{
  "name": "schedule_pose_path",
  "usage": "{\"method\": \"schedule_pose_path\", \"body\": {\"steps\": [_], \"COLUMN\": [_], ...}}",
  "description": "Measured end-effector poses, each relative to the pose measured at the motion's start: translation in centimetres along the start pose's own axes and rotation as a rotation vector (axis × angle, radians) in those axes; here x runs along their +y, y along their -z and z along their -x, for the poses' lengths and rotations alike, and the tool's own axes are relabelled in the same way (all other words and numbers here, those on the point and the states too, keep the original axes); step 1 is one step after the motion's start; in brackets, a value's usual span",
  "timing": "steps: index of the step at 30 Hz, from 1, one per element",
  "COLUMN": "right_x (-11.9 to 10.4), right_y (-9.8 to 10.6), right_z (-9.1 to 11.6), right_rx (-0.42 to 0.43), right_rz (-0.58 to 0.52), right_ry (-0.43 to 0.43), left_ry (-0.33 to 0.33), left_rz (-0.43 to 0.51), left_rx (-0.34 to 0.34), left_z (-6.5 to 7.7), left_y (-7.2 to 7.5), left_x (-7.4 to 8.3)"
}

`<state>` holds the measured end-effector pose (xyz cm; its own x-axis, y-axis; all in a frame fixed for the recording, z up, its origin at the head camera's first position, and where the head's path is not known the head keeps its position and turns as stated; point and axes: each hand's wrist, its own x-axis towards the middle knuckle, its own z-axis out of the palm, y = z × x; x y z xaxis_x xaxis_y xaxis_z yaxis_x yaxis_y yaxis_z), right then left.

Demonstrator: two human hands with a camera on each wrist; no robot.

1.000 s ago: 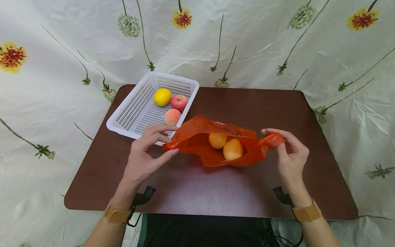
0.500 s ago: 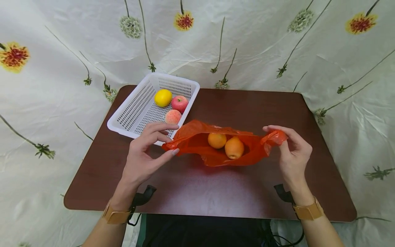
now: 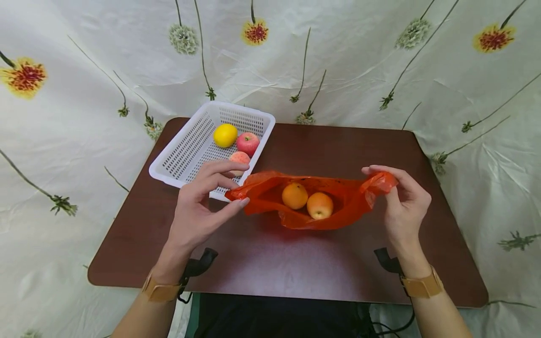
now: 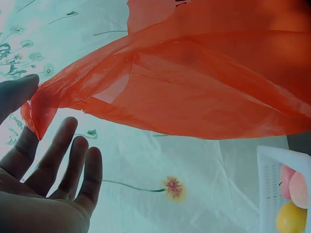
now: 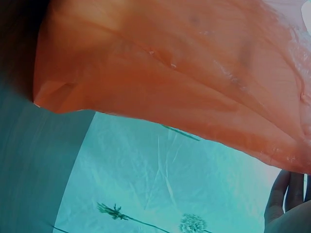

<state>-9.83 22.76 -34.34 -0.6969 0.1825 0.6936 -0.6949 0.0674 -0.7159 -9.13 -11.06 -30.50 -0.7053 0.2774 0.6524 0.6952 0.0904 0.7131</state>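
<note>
A red-orange plastic bag (image 3: pixel 262 199) is stretched sideways above the table, its mouth facing me. Thumb and forefinger of my left hand (image 3: pixel 192 213) pinch its left end, and in the left wrist view the other fingers are spread below. My right hand (image 3: pixel 403 211) pinches the gathered right end. Inside lie two fruits: a round orange (image 3: pixel 294 195) and, touching it on the right, a yellow-orange fruit (image 3: pixel 320 206) with a dimple, its kind unclear. In the right wrist view the bag (image 5: pixel 160 73) covers most of the frame and only some right-hand fingers (image 5: pixel 278 196) show.
A white slotted plastic basket (image 3: pixel 157 170) stands at the back left of the brown table (image 3: pixel 296 272), partly behind my left hand. It holds a yellow lemon-like fruit (image 3: pixel 225 135), a red apple (image 3: pixel 247 143) and a peach (image 3: pixel 239 158). Flowered cloth (image 3: pixel 346 61) surrounds the table.
The bag's far edge has dropped, and more of the fruits shows. Both hands have risen slightly, the right also shifting rightward. The fruits have turned and shifted a little inside the bag.
</note>
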Motion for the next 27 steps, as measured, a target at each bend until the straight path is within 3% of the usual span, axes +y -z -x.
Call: {"method": "schedule_pose_path", "body": {"steps": [18,27], "right_x": [-0.4,-0.4], "right_y": [-0.3,-0.4], "right_z": [-2.1,-3.2], "right_rx": [0.007,-0.020], "right_rz": [-0.003,-0.027], "right_ry": [-0.001,-0.018], "left_ry": [-0.062,-0.045], "left_rz": [0.023,0.007], "left_rx": [0.000,-0.011], "left_z": [-2.2,-3.3], "left_y": [0.2,0.6], "left_x": [1.0,0.9]}}
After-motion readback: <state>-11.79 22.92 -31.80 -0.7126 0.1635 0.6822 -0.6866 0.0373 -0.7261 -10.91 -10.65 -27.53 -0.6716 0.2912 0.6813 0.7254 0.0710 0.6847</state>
